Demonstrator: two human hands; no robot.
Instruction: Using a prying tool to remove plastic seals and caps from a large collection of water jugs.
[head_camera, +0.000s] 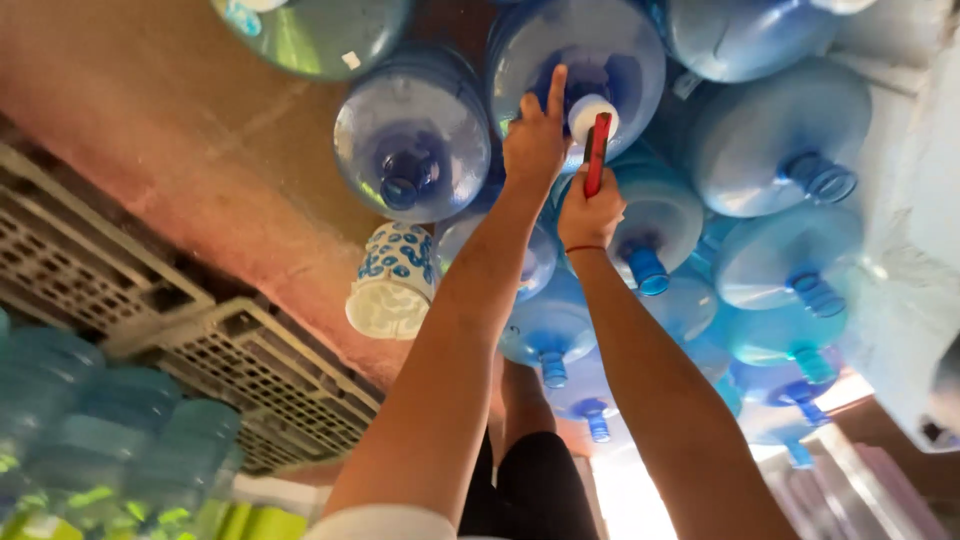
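Your left hand (535, 140) rests open-fingered on the big blue jug (580, 70) beside its white cap (590, 115); your right hand (590, 215) grips the red tool (598, 152) tight. If the tool slips, it could nick your left fingers (556, 90).

You're in some kind of water-refill depot: big blue plastic water jugs (415, 135) everywhere, grey plastic pallets (150, 290) on bare concrete.

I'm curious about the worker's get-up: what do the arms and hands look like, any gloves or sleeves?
No gloves: both hands are bare, left hand and right hand. The forearms are bare too. A thin red band circles the right wrist. A white sleeve edge shows at the left upper arm.
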